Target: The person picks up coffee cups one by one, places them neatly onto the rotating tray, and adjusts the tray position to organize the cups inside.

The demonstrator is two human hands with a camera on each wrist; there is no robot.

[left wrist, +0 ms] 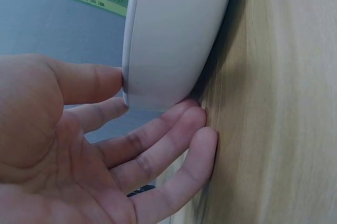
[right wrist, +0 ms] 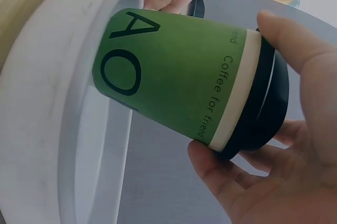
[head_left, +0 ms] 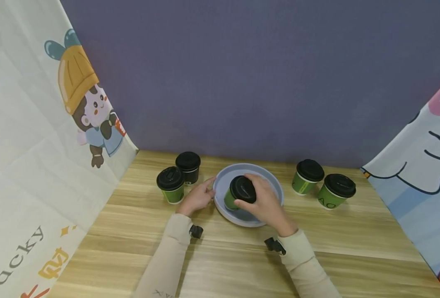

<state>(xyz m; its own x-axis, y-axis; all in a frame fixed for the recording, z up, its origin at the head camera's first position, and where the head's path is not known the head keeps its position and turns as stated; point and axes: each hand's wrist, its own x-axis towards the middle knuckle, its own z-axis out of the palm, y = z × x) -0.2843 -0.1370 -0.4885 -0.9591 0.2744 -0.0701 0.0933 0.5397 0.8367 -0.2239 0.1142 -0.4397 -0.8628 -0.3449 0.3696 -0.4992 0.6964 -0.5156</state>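
A round, pale grey-blue tray (head_left: 224,212) with a raised rim lies on the wooden table. My left hand (head_left: 198,197) is at its left side; in the left wrist view the thumb (left wrist: 92,83) touches the tray's rim (left wrist: 166,39) and the fingertips bend in at its lower edge. Over the tray, my right hand (head_left: 266,203) grips a green paper coffee cup (head_left: 232,201) by its black lid (right wrist: 263,103), thumb on one side and fingers on the other. The right wrist view shows the cup's base (right wrist: 108,55) within the rim; whether it touches the tray floor I cannot tell.
Left of the tray stand a green lidded cup (head_left: 173,194) and a black lidded cup (head_left: 191,175) behind it. Two more green lidded cups (head_left: 301,185) (head_left: 330,198) stand to the right. A grey-purple panel (head_left: 242,82) rises behind the table (head_left: 227,265), with printed cloths at both sides.
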